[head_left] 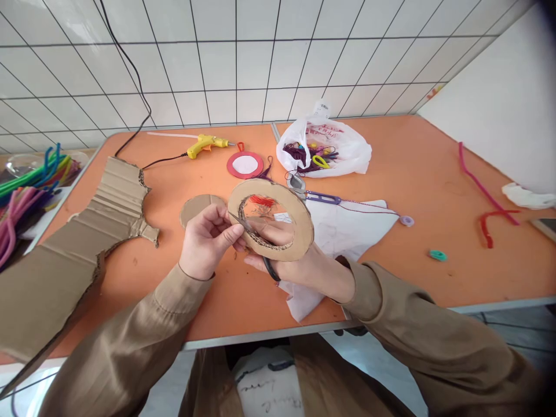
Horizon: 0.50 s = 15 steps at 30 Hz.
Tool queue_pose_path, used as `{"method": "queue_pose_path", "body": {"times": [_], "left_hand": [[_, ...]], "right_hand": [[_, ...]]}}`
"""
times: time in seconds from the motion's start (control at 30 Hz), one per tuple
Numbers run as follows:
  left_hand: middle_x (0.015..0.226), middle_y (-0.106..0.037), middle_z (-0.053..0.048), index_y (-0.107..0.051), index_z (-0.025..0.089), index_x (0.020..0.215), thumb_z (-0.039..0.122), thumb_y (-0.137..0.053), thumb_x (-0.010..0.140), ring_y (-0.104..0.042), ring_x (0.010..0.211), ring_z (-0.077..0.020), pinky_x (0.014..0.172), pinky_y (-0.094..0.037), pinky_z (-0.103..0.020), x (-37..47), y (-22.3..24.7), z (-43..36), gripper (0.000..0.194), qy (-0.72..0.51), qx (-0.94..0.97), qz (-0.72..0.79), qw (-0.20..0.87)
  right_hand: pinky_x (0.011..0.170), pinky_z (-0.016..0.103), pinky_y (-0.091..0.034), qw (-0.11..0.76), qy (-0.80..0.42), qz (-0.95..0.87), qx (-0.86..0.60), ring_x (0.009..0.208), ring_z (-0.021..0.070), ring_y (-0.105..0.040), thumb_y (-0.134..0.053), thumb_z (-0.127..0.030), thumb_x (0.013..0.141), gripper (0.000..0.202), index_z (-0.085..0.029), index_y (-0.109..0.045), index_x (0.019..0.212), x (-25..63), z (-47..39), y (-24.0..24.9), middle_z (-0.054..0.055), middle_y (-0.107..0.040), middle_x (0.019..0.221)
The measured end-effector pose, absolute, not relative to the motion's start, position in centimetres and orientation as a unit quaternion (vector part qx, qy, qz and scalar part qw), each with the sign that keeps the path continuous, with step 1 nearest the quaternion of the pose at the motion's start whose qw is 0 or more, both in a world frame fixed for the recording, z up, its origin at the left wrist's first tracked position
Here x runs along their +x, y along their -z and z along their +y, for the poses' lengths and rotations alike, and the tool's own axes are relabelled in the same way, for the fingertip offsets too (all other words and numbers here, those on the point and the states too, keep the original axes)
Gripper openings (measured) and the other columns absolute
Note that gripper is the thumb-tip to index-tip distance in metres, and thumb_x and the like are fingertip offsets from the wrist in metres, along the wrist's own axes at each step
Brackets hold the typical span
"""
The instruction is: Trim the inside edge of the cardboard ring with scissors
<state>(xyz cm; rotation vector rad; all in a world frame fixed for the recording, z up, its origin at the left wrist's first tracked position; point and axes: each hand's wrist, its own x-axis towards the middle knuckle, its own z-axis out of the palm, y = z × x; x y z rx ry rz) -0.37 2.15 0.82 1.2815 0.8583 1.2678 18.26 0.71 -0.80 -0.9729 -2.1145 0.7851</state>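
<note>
A flat cardboard ring point(303, 214) is held up over the table, its inner edge rough and ragged. My left hand point(207, 238) is closed on the ring's left rim, thumb and fingers pinching it. Black-handled scissors point(271, 270) are in my right hand point(299, 265), which sits under the ring, some of its fingers showing through the hole. The dark blades reach through the opening to the left part of the rim. Behind my left hand lies a cardboard disc point(196, 207). Red threads point(262, 200) show through the hole.
A large torn cardboard sheet point(65, 255) covers the left side. Further back are a corded yellow glue gun point(207, 145), a red-rimmed disc point(245, 165) and a white plastic bag point(347, 147) of yarn. White cloth point(343, 229) lies beneath my right arm; red pipe cleaners point(486, 226) lie right.
</note>
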Motion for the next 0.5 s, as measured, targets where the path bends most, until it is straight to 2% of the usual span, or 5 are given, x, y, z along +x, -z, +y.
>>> {"method": "queue_pose_path", "body": {"times": [0.17, 0.33, 0.5], "left_hand": [[0.057, -0.068, -0.001, -0.060, 0.016, 0.069, 0.042, -0.093, 0.065, -0.065, 0.045, -0.0141, 0.042, -0.057, -0.023, -0.45, -0.77, 2.24, 0.043, -0.528, 0.522, 0.355, 0.568], [0.062, -0.071, -0.002, -0.059, 0.016, 0.072, 0.041, -0.094, 0.064, -0.067, 0.046, -0.0147, 0.040, -0.056, -0.021, -0.61, -0.68, 2.30, 0.043, -0.519, 0.507, 0.334, 0.601], [0.055, -0.069, -0.001, -0.060, 0.015, 0.070, 0.041, -0.096, 0.060, -0.065, 0.042, -0.0137, 0.038, -0.054, -0.020, -0.50, -0.86, 2.23, 0.045, -0.511, 0.506, 0.352, 0.600]], "right_hand": [[0.088, 0.040, -0.059, 0.337, -0.284, -0.817, -0.372, 0.104, 0.0238, -0.071, -0.072, -0.033, 0.087, 0.030, -0.029, -0.067, 0.116, 18.39, 0.78, 0.59, 0.002, -0.075, 0.112], [0.076, 0.036, -0.058, 0.326, -0.242, -0.842, -0.356, 0.083, 0.0211, -0.071, -0.071, -0.036, 0.088, 0.034, -0.027, -0.067, 0.120, 18.78, 0.94, 0.11, 0.001, -0.076, 0.094], [0.076, 0.037, -0.058, 0.300, -0.175, -0.859, -0.376, 0.086, 0.0226, -0.071, -0.071, -0.041, 0.089, 0.029, -0.028, -0.069, 0.115, 19.03, 1.08, 0.24, 0.003, -0.076, 0.096]]}}
